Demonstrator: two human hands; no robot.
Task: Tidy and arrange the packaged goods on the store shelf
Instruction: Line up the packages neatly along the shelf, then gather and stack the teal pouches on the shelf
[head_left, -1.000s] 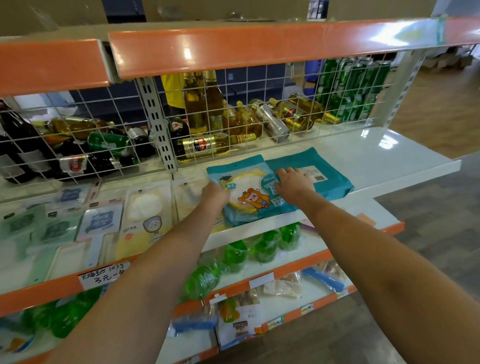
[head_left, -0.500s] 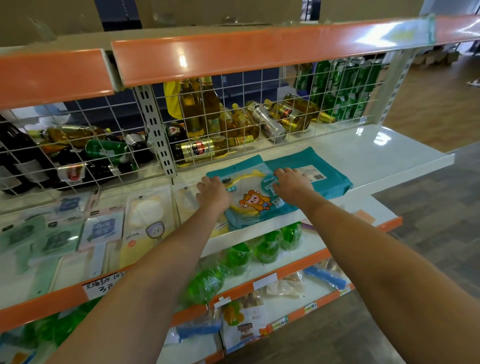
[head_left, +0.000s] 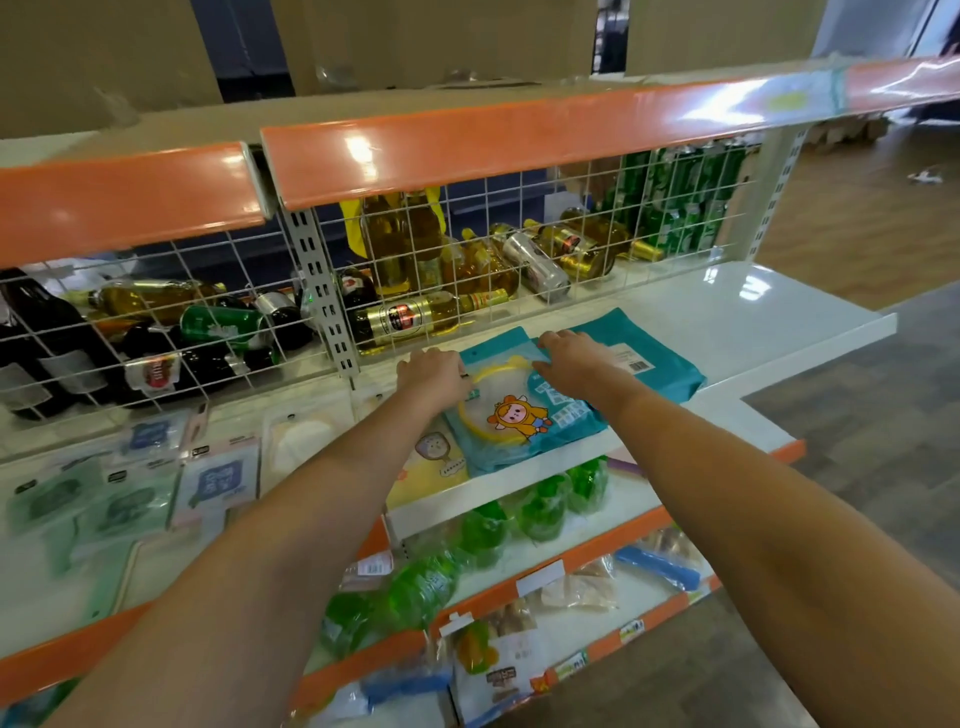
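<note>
Just right of the frame's centre, two teal packages lie flat on the white shelf (head_left: 753, 322). The nearer one, the cartoon package (head_left: 511, 415), shows a yellow ring and a small cartoon figure, and its near edge reaches the shelf's front lip. The plain teal package (head_left: 660, 358) with a barcode label lies behind and to the right of it, with the cartoon package overlapping its near left corner. The left hand (head_left: 431, 376) rests knuckles-up on the cartoon package's upper left corner, fingers curled over the edge; whether they pinch it or only press cannot be told. The right hand (head_left: 576, 361) lies across the seam where the two packages meet, fingers bent down onto the packaging, their tips hidden under the hand. Across the middle of the frame a white wire grid (head_left: 519, 249) closes off the back of the shelf; behind it, amber beer bottles (head_left: 410, 322) and a silver can (head_left: 537, 267) lie tumbled, with dark bottles (head_left: 47, 338) at left and green cans (head_left: 680, 208) stacked at upper right. At lower left, blurred flat packets (head_left: 218, 478) cover the shelf, their print unreadable. Under the teal packages, green bottles (head_left: 483, 525) in clear wrap sit on a lower shelf, partly hidden by the arms. Bagged goods (head_left: 498, 675) at the bottom edge are cut off.
</note>
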